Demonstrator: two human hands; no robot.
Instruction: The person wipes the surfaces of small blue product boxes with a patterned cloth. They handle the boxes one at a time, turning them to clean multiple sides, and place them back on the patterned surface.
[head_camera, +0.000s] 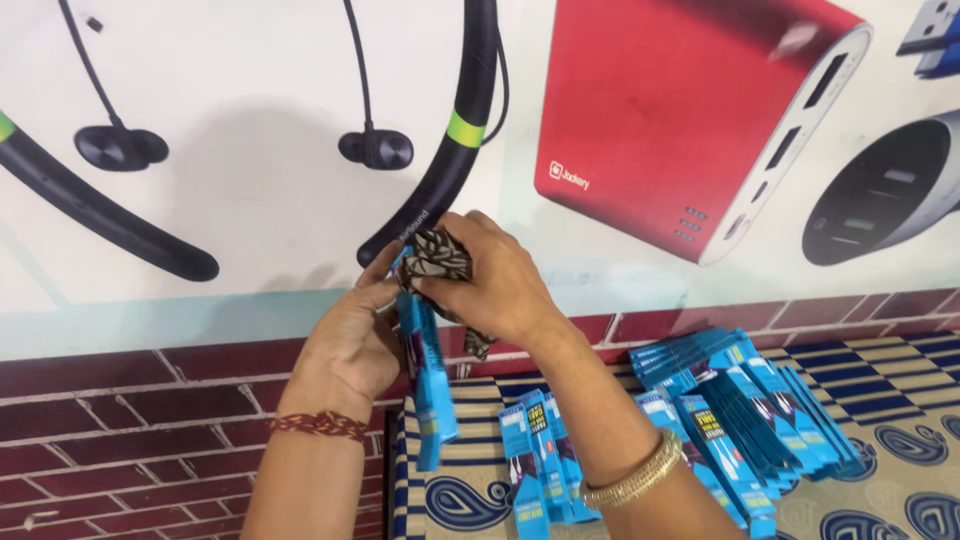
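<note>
My left hand (350, 340) grips a long flat blue package (430, 390) held upright in front of the wall. A red thread band circles that wrist. My right hand (490, 280) presses a crumpled black-and-white patterned cloth (437, 258) against the top of the same package. A gold bangle sits on the right wrist. Below the hands, several more blue packages (540, 450) lie on a patterned blue and cream cloth (900, 400).
A row of blue packages (750, 410) leans in a stack at the right on the patterned cloth. Behind is a wall poster (250, 200) picturing neckband earphones, a red power bank and a charger. Painted red brickwork (130, 420) runs below it.
</note>
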